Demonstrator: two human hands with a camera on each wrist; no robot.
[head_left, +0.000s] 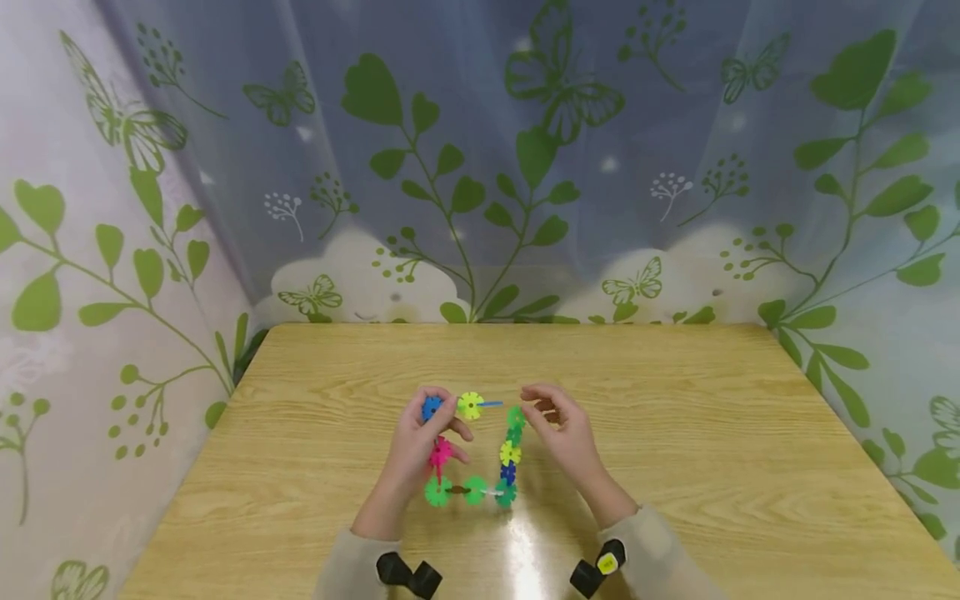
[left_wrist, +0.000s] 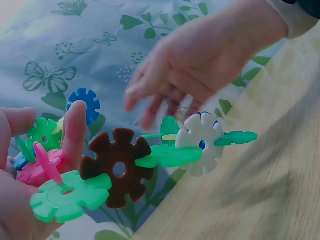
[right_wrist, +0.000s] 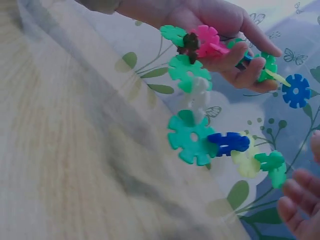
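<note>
My left hand pinches a chain of notched plastic snowflake discs, held up over the table. From that hand a yellow disc and an edge-on blue disc stick out to the right. Below it the chain runs through a pink disc, a green one, a brown disc and a white disc. It then turns upward by a dark blue disc and a pale yellow disc to a green end disc. Beside this end hovers my right hand, fingers loosely bent, holding nothing.
The wooden table lies beneath both hands. Behind and at the sides hangs a curtain printed with leaves and butterflies. Black devices are strapped at both wrists.
</note>
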